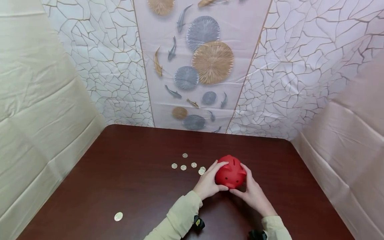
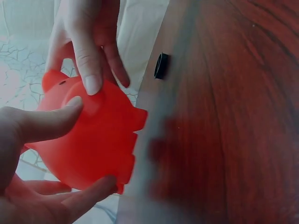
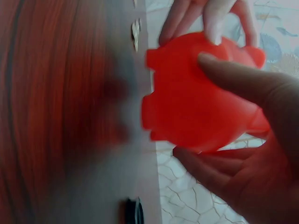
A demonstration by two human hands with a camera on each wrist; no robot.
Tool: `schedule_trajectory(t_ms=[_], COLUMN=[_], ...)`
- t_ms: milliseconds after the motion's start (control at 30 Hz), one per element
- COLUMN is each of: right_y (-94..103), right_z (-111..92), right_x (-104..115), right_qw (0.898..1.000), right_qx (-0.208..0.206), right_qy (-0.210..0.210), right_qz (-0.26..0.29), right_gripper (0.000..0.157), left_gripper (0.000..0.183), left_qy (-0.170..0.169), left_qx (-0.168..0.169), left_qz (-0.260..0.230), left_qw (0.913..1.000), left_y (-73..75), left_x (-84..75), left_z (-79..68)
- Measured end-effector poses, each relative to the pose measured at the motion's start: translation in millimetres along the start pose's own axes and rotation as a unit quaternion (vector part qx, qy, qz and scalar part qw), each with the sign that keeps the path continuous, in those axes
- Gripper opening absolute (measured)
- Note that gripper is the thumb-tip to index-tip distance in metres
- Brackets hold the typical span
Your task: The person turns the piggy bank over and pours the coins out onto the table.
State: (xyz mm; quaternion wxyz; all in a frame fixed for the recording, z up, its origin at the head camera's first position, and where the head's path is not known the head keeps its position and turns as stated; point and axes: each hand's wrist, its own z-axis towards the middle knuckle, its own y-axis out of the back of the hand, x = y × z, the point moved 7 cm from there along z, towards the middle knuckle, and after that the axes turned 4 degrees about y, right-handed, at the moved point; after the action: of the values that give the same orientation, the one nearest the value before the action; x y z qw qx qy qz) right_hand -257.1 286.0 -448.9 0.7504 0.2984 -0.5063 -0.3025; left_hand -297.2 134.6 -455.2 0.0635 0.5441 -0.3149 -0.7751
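Note:
Both hands hold a red piggy bank (image 1: 230,173) between them, its coin slot on top and its face turned toward me. My left hand (image 1: 209,181) grips its left side, fingers over the upper part and thumb low at the front. On the other side, my right hand (image 1: 255,193) grips it the same way, thumb near the snout. In the left wrist view the pig's feet (image 2: 140,119) show above the tabletop, its blurred reflection below. Several coins (image 1: 183,167) lie just left of the left hand, two of them overlapping.
A lone coin (image 1: 118,216) lies at the front left of the dark wooden table (image 1: 135,186). A small round black piece (image 2: 161,66) sits on the tabletop beyond the pig's right side. Pale cloth (image 1: 39,110) hangs at both sides, and a patterned cloth (image 1: 186,100) hangs behind.

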Motion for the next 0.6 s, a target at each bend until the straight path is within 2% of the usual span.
schedule_trajectory(t_ms=[133, 400, 467, 600], right_y=[-12.9, -24.5, -25.2, -21.9], right_z=[2.7, 5.4, 7.1, 12.0], right_x=[3.2, 7.0, 5.5, 2.4], right_qw=[1.0, 1.0, 0.999, 0.997], right_qx=[0.019, 0.02, 0.03, 0.067], right_qy=[-0.01, -0.002, -0.005, -0.009], right_qz=[0.008, 0.006, 0.008, 0.036], right_gripper=[0.096, 0.095, 0.095, 0.098], left_gripper=[0.079, 0.078, 0.079, 0.083], left_qy=[0.014, 0.03, 0.034, 0.042], left_qx=[-0.007, -0.01, -0.001, 0.039], left_qz=[0.008, 0.017, 0.022, 0.039], left_qw=[0.9998, 0.9994, 0.9992, 0.9976], left_y=[3.5, 4.8, 4.7, 10.8], left_x=[11.5, 22.2, 22.8, 22.7], left_z=[-5.3, -9.8, -8.3, -4.4])
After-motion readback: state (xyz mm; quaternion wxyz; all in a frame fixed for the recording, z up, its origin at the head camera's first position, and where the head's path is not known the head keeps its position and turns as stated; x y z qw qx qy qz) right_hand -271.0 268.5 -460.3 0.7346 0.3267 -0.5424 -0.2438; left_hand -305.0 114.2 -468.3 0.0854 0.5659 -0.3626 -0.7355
